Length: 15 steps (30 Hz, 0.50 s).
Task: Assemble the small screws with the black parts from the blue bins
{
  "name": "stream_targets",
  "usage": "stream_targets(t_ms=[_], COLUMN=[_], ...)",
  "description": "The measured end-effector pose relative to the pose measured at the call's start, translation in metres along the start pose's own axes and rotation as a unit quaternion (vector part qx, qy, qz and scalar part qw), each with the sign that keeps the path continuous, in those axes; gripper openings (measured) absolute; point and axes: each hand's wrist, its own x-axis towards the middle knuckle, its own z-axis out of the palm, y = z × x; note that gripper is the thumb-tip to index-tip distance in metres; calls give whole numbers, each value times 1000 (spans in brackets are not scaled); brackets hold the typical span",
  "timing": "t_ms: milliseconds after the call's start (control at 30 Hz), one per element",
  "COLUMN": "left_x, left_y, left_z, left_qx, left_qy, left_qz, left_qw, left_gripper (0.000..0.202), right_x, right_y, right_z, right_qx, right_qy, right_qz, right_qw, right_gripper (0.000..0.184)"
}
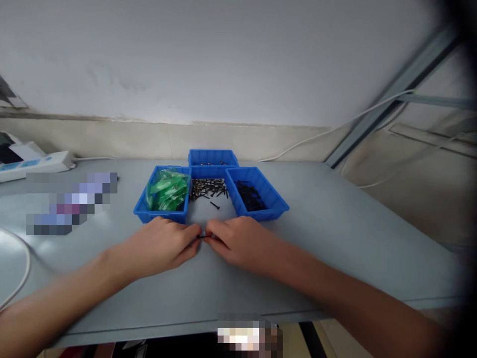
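Note:
My left hand (166, 243) and my right hand (238, 241) meet low over the table, fingertips nearly touching. Both are closed in a pinch on one thin black screw (203, 236), its ends hidden by the fingers. Just beyond them lies a pile of black screws (209, 188), with one loose screw (215, 205) nearer to me. A blue bin (160, 216) with green plastic bags (169, 190) stands behind my left hand. Behind my right hand is another blue bin (274, 201) of small black parts (249, 195), too dark to name.
A third blue bin (212, 173) at the back holds small pieces. On the grey table (335, 238), a white power strip (37, 166) lies far left, near a blurred-out object (74, 204). A white cable (28, 258) loops at left. A metal post (365, 117) rises at right.

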Motion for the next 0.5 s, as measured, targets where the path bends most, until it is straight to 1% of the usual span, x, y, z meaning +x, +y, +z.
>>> stream_targets(t_ms=[67,167,333,500], left_x=[0,1,2,1], left_y=[0,0,0,-1], left_z=[1,2,2,1], left_qx=[-4,-7,0,17], left_qy=[1,5,22,56], left_qz=[-2,0,3,12], left_qw=[1000,1000,1000,998], left_gripper=[21,22,20,21], right_x=[0,1,1,0], right_y=[0,1,2,4], right_z=[0,0,-1,4], right_qx=[-3,-8,-20,-47], right_qy=[15,21,9,-1], right_qz=[-15,-27,-12,1], right_qw=[1000,999,1000,999], right_gripper=[14,15,15,14])
